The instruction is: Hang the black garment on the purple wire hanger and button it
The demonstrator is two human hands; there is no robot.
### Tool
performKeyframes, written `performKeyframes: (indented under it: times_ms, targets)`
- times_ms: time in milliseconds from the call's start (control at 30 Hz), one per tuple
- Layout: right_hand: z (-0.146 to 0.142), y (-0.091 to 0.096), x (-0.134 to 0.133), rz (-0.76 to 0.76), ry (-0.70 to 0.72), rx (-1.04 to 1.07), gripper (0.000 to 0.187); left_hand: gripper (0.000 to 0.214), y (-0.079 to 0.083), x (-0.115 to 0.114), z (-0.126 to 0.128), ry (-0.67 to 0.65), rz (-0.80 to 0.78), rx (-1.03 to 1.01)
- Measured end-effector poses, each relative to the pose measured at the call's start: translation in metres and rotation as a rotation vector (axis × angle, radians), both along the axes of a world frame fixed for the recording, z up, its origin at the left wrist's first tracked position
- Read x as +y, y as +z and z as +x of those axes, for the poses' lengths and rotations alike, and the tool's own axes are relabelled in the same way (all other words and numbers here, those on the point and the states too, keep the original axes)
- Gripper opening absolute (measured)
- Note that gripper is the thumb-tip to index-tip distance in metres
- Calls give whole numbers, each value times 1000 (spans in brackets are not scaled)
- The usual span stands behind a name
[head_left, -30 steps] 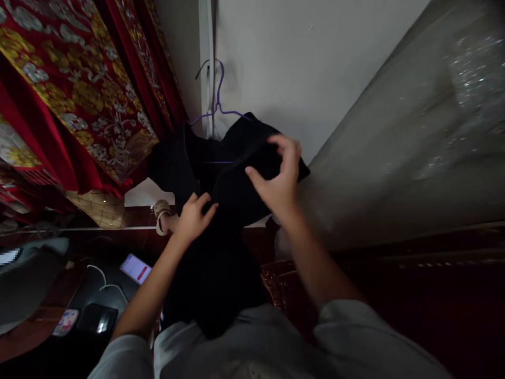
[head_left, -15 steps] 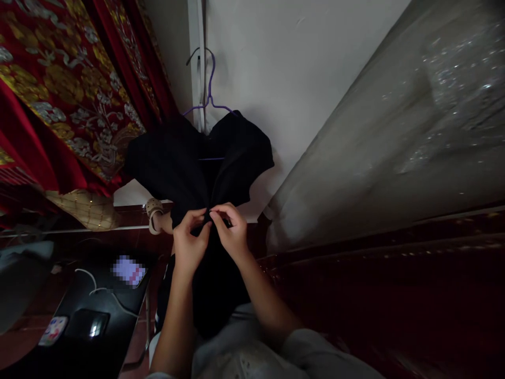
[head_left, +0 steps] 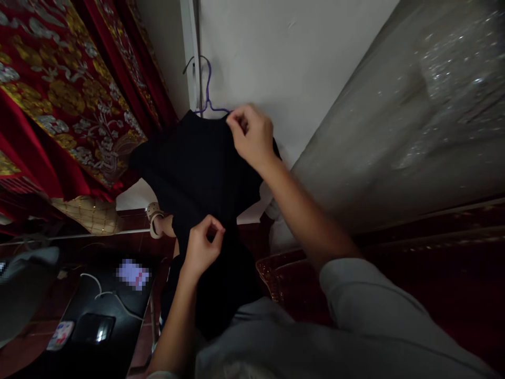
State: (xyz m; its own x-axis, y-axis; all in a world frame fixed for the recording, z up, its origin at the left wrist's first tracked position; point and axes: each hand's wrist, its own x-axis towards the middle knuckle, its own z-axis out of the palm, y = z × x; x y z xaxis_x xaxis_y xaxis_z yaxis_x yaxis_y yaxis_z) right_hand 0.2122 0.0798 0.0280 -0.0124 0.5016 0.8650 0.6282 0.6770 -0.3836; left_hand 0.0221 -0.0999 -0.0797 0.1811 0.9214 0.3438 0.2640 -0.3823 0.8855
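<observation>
A black short-sleeved top (head_left: 193, 163) hangs on a purple hanger (head_left: 208, 97) against the white wall. Its front lies closed up to a round neckline near the hanger's shoulders. At the right end of that neckline, my right hand (head_left: 254, 131) is raised with thumb and forefinger pinched on the top's edge. Lower down, at the middle of the front, my left hand (head_left: 204, 245) has its thumb and forefinger pressed together against the dark cloth. Any small fastener between those fingertips is too dark to make out.
Red embroidered cloth (head_left: 71, 84) hangs at left. A black table (head_left: 114, 310) holds a phone (head_left: 133, 273), a white cable (head_left: 98, 287) and a dark glossy device (head_left: 94, 327). Someone's foot in a beige clog (head_left: 154, 218) shows behind. Plastic-wrapped material (head_left: 374, 116) leans at right.
My right hand has moved up from beside the left hand to the neckline. The top's open V front has closed over. My left hand has shifted slightly down and right.
</observation>
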Motion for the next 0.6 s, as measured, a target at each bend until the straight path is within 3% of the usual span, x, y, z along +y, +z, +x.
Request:
performKeyframes:
  times_ms: [67, 167, 267, 400, 500, 600]
  targets:
    - [-4, 30, 0, -29, 26, -53, 25, 3, 11, 7, 2, -47, 19, 87]
    - [-16, 45, -21, -87, 119, -25, 33, 22, 43, 35, -1, -36, 166, 136]
    - [-22, 38, -39, -157, 234, 139, 39, 31, 86, 81, -5, 118, 478, 66]
    - [-24, 21, -41, -247, 327, 401, 37, 27, 129, 133, -1, 105, 723, 202]
    - [-28, 14, -39, -313, 353, 571, 33, 29, 140, 143, 5, 84, 795, 309]
    - [-35, 12, -41, -460, 416, 724, 29, 26, 142, 139, 10, 98, 820, 374]
